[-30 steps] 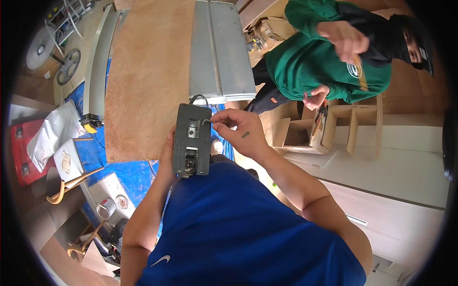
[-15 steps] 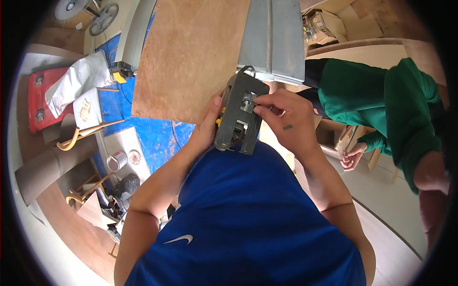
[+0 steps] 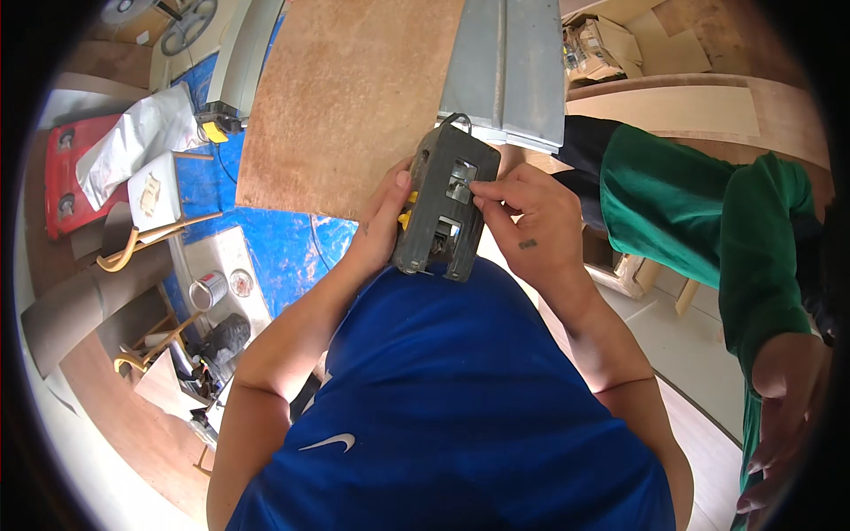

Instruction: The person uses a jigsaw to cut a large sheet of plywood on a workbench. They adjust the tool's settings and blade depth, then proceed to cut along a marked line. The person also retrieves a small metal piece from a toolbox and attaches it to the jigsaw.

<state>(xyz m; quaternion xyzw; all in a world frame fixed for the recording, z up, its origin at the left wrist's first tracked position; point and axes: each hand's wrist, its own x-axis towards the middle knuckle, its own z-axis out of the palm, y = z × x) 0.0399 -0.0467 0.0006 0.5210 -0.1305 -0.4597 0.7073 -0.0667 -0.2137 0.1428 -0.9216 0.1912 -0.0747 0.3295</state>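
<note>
A black-and-yellow jigsaw (image 3: 462, 212) is held upside down close to my waist, with its slotted base plate turned up toward me. My left hand (image 3: 382, 221) wraps around its left side. The fingers of that hand are mostly hidden behind the tool. My right hand (image 3: 531, 212) pinches thumb and forefinger together at the right edge of the base plate, beside the upper opening. Bright metal shows inside that opening. What sits between those fingertips is too small to make out. A dark cord loops at the tool's far end.
A brown wooden board (image 3: 345, 106) lies just ahead, beside a grey metal surface (image 3: 500, 71). At the right stands a person in a green sweater (image 3: 664, 195). Leftward are a blue sheet (image 3: 274, 248), a paint can (image 3: 209, 290), a yellow-and-black tool (image 3: 217, 124) and a red cart (image 3: 75, 168).
The co-worker's arm has swung back and down, and the hand near the wooden pieces is gone from there. My hands keep nearly the same hold on the jigsaw; the view has shifted slightly.
</note>
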